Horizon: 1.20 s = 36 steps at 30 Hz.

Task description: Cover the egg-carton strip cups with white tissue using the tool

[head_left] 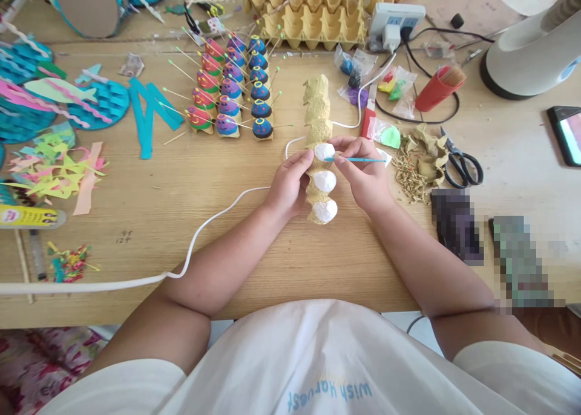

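My left hand is closed on the side of an egg carton strip, held upright away from me over the table. Three of its bumps nearest me carry a white covering; the farther bumps are bare tan pulp. In my right hand a thin blue stick is pinched, its end against the third white bump. The right fingertips also touch the strip there. Behind stand three decorated carton strips, one red, one purple and one blue, with pins stuck in them.
Carton trays and a power strip lie at the back. On the right are scissors, carton scraps, clay bags and a lamp base. A white cable crosses the table; paper scraps lie left.
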Tool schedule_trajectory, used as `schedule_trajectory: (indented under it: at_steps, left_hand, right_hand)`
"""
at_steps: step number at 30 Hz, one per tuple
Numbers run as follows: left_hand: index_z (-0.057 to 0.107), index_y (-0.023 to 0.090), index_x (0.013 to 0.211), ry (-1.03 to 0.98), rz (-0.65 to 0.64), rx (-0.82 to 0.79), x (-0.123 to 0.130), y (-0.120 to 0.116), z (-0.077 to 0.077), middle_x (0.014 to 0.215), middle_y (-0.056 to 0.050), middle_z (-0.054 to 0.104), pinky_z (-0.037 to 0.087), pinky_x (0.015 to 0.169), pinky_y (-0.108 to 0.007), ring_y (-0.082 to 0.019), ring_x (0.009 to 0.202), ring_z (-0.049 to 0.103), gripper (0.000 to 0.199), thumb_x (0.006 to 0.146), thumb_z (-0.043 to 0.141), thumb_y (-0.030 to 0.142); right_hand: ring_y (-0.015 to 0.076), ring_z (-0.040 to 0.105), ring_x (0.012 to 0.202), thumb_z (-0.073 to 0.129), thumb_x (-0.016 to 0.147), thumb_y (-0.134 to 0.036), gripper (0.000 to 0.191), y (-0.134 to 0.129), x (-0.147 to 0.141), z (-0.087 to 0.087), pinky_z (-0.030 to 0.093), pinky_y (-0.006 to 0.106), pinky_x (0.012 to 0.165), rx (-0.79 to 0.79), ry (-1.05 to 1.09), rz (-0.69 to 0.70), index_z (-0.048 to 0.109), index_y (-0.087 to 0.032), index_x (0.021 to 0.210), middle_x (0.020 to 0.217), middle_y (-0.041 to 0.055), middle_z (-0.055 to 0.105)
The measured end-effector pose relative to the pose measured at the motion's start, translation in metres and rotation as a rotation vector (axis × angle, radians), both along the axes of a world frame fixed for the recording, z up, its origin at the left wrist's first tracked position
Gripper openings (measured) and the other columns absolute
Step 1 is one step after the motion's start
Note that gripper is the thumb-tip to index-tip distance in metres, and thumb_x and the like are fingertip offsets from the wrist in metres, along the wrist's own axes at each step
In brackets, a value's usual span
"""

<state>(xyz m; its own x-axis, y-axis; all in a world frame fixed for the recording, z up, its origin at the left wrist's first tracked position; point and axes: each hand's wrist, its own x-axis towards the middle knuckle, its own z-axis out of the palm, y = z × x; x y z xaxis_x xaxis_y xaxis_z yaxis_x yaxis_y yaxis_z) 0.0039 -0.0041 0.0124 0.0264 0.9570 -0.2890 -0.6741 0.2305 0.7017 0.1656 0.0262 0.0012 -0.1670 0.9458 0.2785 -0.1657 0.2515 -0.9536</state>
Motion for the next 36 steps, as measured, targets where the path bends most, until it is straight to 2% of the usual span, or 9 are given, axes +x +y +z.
schedule_trajectory:
  at_steps: [3,9,13,16,20,26,31,36]
  left_hand:
    - [0.082,0.017,0.103,-0.023,-0.016,-0.038,0.0009,0.0005,0.0040,0.102,-0.007,0.090,0.066,0.097,-0.029,-0.023,0.118,0.087,0.025,0.114,0.069,0.034]
    - [0.081,0.018,0.134,-0.127,-0.047,-0.145,0.0011,0.0012,0.0073,0.121,-0.009,0.091,0.066,0.112,-0.037,-0.029,0.128,0.086,0.038,0.112,0.073,0.047]
    - [0.082,0.016,0.119,-0.101,-0.076,-0.082,0.0003,0.0006,0.0050,0.115,-0.009,0.091,0.064,0.115,-0.036,-0.027,0.130,0.084,0.029,0.116,0.065,0.038]
    - [0.081,0.017,0.109,-0.070,-0.081,-0.042,0.0003,0.0005,0.0041,0.109,-0.009,0.090,0.066,0.110,-0.036,-0.027,0.128,0.085,0.028,0.117,0.061,0.036]
    - [0.080,0.021,0.108,-0.032,-0.061,-0.075,0.0009,0.0006,0.0064,0.114,-0.008,0.090,0.068,0.105,-0.036,-0.029,0.131,0.084,0.022,0.111,0.074,0.042]
    - [0.080,0.019,0.103,-0.037,-0.058,-0.034,0.0012,-0.0007,0.0086,0.105,-0.008,0.089,0.067,0.108,-0.033,-0.025,0.130,0.083,0.029,0.117,0.060,0.034]
    - [0.081,0.020,0.108,-0.028,-0.066,-0.037,0.0008,-0.0011,0.0070,0.113,-0.008,0.090,0.068,0.107,-0.039,-0.029,0.131,0.083,0.023,0.113,0.069,0.039]
    - [0.080,0.021,0.109,-0.026,-0.067,-0.062,0.0006,-0.0004,0.0089,0.116,-0.009,0.090,0.069,0.106,-0.039,-0.031,0.134,0.082,0.022,0.110,0.073,0.042]
  right_hand:
    - [0.0255,0.079,0.126,0.097,0.084,-0.067,0.050,0.0009,-0.0003,-0.0012,0.065,0.051,0.118,0.010,0.016,0.005,0.065,-0.030,0.087,0.125,0.0009,0.084]
    - [0.0267,0.077,0.129,0.096,0.085,-0.068,0.049,0.0005,-0.0001,-0.0013,0.063,0.052,0.121,0.042,0.004,-0.002,0.065,-0.029,0.086,0.126,0.0020,0.084]
    - [0.0265,0.077,0.129,0.095,0.086,-0.068,0.049,0.0002,-0.0002,-0.0017,0.063,0.051,0.120,0.051,-0.007,-0.008,0.066,-0.029,0.086,0.127,0.0027,0.083]
    - [0.0271,0.077,0.128,0.095,0.085,-0.071,0.050,-0.0003,-0.0014,-0.0020,0.063,0.052,0.120,0.053,-0.027,-0.024,0.065,-0.030,0.087,0.127,0.0029,0.083]
    - [0.0274,0.078,0.128,0.091,0.086,-0.075,0.052,-0.0023,-0.0031,-0.0007,0.062,0.054,0.122,0.062,-0.051,-0.051,0.064,-0.032,0.090,0.126,0.0027,0.084]
    - [0.0278,0.077,0.132,0.092,0.088,-0.073,0.050,-0.0035,-0.0019,0.0012,0.061,0.055,0.124,0.060,-0.035,-0.029,0.064,-0.031,0.090,0.130,0.0024,0.084]
    - [0.0274,0.078,0.131,0.093,0.089,-0.068,0.046,-0.0021,-0.0023,-0.0021,0.061,0.055,0.124,0.063,-0.018,-0.032,0.065,-0.031,0.093,0.129,0.0027,0.084]
    - [0.0270,0.077,0.132,0.091,0.090,-0.069,0.047,-0.0026,-0.0035,-0.0025,0.061,0.054,0.123,0.060,-0.025,-0.035,0.064,-0.031,0.094,0.129,0.0027,0.083]
